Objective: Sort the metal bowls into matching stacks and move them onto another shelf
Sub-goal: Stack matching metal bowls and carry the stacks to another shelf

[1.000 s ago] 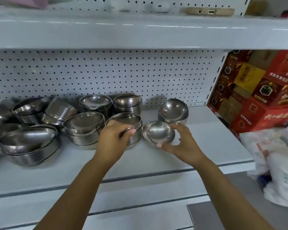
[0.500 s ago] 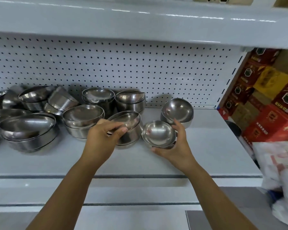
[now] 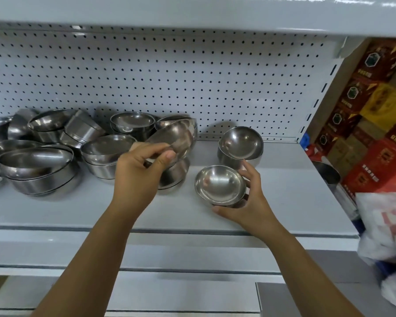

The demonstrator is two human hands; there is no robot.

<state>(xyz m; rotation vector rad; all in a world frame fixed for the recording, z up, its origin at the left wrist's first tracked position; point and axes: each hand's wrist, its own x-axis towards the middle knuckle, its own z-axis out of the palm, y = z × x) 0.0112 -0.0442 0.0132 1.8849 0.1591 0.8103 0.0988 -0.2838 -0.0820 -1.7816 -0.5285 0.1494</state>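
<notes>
Several metal bowls stand in loose stacks on the grey shelf [image 3: 284, 197]. My left hand [image 3: 140, 172] pinches the rim of a mid-size bowl [image 3: 176, 138] and holds it tilted above the stack [image 3: 174, 175] it came from. My right hand [image 3: 249, 197] holds a small round bowl [image 3: 218, 183] from below and the side, just above the shelf. Behind it a pair of small bowls [image 3: 240, 145] sits nested, the top one tilted. A stack of wide bowls [image 3: 36, 170] stands at the left.
More bowl stacks [image 3: 132, 123] line the pegboard back wall [image 3: 192, 76]. A shelf board [image 3: 192, 12] hangs overhead. Red and yellow boxes [image 3: 375, 124] pile up at the right, with white plastic bags [image 3: 384, 227] below them. A lower shelf [image 3: 181, 291] lies beneath.
My left hand has lifted the mid-size bowl off its stack and tilted it. My right hand has brought the small bowl slightly nearer and lower.
</notes>
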